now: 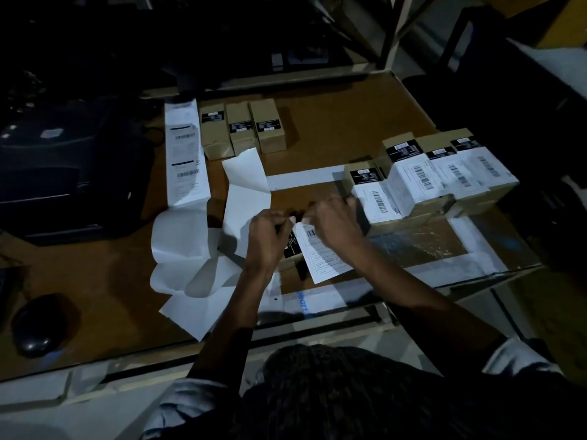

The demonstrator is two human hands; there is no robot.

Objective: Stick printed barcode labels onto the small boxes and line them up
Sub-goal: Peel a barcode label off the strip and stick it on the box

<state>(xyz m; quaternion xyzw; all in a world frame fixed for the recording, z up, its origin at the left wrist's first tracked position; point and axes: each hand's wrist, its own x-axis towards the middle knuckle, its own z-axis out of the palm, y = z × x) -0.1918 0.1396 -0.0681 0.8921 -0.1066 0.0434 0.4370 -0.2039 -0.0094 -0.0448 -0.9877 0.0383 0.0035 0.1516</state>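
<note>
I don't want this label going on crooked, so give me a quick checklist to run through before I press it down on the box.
1. Label held by both hands, left hand and right hand, at its top edge: ok.
2. Box under the label: mostly hidden, alignment cannot tell.
3. Barcode faces up: ok.
4. Label free of backing strip: ok.
5. Space at the near end of the labelled row: ok.
6. Unlabelled boxes waiting at the back: ok, three.
</note>
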